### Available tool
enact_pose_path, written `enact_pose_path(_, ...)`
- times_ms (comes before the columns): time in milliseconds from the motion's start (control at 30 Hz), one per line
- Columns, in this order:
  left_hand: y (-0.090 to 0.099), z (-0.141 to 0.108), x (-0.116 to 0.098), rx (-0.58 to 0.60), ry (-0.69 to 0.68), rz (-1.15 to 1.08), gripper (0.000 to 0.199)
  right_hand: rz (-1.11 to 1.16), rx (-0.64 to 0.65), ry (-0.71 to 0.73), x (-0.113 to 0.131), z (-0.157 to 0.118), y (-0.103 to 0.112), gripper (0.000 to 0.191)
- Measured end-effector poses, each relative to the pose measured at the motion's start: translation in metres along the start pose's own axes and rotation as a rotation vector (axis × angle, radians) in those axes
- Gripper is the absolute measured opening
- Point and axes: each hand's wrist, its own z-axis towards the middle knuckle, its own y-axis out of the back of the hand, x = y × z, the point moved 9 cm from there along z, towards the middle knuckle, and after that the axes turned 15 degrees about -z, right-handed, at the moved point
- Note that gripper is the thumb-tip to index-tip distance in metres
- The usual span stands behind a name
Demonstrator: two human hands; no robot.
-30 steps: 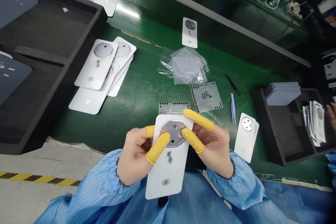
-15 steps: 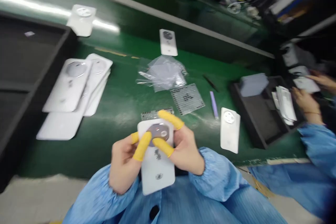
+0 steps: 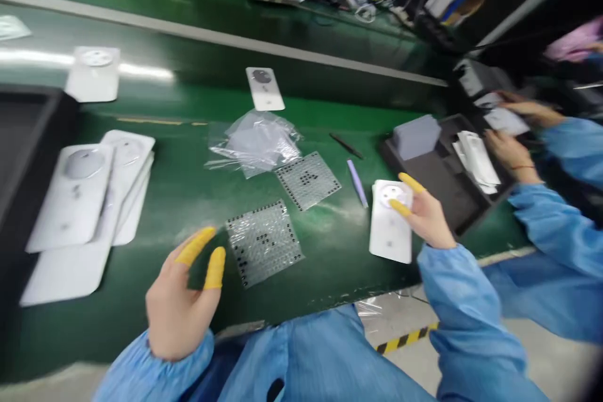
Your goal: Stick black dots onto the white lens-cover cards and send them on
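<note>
My right hand, yellow cots on its thumb and forefinger, grips the upper right part of a white phone back cover with a round camera area. The cover lies at the right of the green bench, and whether others are under it I cannot tell. My left hand hovers over the bench with its yellow-cotted finger and thumb apart, holding nothing. Just right of it lies a clear sheet with small black pieces. A second such sheet lies beyond, with a purple pen-like tool beside it.
Overlapping white back covers lie at the left by a black tray. Clear plastic film and a dark thin tool are mid-bench. At right, a co-worker's hands are beside another black tray.
My hands have parted. The left has let go of the back cover and moved left; the right is now at the covers on the right. The near sheet is uncovered, and the view has shifted.
</note>
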Motion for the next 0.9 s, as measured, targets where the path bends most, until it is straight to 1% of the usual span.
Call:
enact_pose_path(33, 0.001, -0.002, -0.003, -0.003, -0.052, 0.086, 0.041, -0.170, -0.021, 0.034, -0.006, 0.003, 0.001, 0.068)
enact_pose_path(67, -0.001, -0.004, -0.006, 0.006, -0.106, 0.163, 0.039, -0.302, -0.082, 0.079, -0.003, 0.003, 0.001, 0.062)
enact_pose_path(100, -0.006, -0.007, -0.008, 0.025, -0.150, 0.226, 0.037, -0.399, -0.152, 0.128, 0.011, 0.000, -0.001, 0.057)
enact_pose_path(133, -0.011, -0.010, -0.009, 0.050, -0.177, 0.273, 0.036, -0.446, -0.219, 0.187, 0.033, -0.008, -0.007, 0.051)
enact_pose_path(167, -0.017, -0.012, -0.009, 0.075, -0.190, 0.313, 0.035, -0.449, -0.253, 0.254, 0.061, -0.018, -0.019, 0.047)
enact_pose_path(200, -0.023, -0.014, -0.008, 0.101, -0.195, 0.344, 0.034, -0.407, -0.252, 0.336, 0.094, -0.031, -0.035, 0.044)
enact_pose_path(233, -0.028, -0.016, -0.008, 0.123, -0.195, 0.365, 0.033, -0.327, -0.169, 0.461, 0.130, -0.045, -0.059, 0.043)
enact_pose_path(267, -0.031, -0.018, -0.008, 0.141, -0.193, 0.373, 0.032, -0.244, -0.033, 0.604, 0.165, -0.062, -0.088, 0.044)
enact_pose_path(300, -0.032, -0.019, -0.008, 0.150, -0.185, 0.366, 0.032, -0.198, 0.094, 0.733, 0.195, -0.079, -0.115, 0.046)
enact_pose_path(333, -0.031, -0.019, -0.008, 0.154, -0.166, 0.342, 0.031, -0.164, 0.148, 0.836, 0.218, -0.094, -0.135, 0.040)
enact_pose_path(367, -0.029, -0.019, -0.006, 0.164, -0.125, 0.301, 0.030, -0.124, 0.158, 0.899, 0.233, -0.105, -0.148, 0.032)
enact_pose_path(400, -0.027, -0.019, -0.002, 0.183, -0.062, 0.250, 0.028, -0.087, 0.157, 0.919, 0.241, -0.110, -0.158, 0.028)
enact_pose_path(433, -0.026, -0.019, 0.002, 0.208, 0.014, 0.198, 0.028, -0.039, 0.139, 0.905, 0.242, -0.110, -0.162, 0.026)
enact_pose_path(500, -0.026, -0.019, 0.010, 0.259, 0.168, 0.078, 0.030, 0.067, 0.118, 0.824, 0.235, -0.103, -0.162, 0.030)
enact_pose_path(567, -0.029, -0.018, 0.014, 0.283, 0.304, -0.116, 0.032, 0.137, 0.127, 0.800, 0.229, -0.099, -0.156, 0.036)
enact_pose_path(667, -0.040, -0.015, 0.017, 0.260, 0.505, -0.552, 0.039, 0.122, 0.186, 0.907, 0.235, -0.104, -0.149, 0.044)
enact_pose_path(733, -0.050, -0.015, 0.020, 0.236, 0.627, -0.758, 0.043, 0.102, 0.218, 0.956, 0.241, -0.108, -0.144, 0.047)
enact_pose_path(800, -0.055, -0.013, 0.025, 0.187, 0.704, -0.837, 0.045, 0.140, 0.253, 0.936, 0.246, -0.105, -0.140, 0.045)
enact_pose_path(867, -0.057, -0.013, 0.032, 0.135, 0.749, -0.853, 0.045, 0.219, 0.287, 0.840, 0.249, -0.096, -0.138, 0.041)
enact_pose_path(900, -0.057, -0.014, 0.035, 0.120, 0.750, -0.852, 0.044, 0.250, 0.293, 0.777, 0.249, -0.089, -0.138, 0.037)
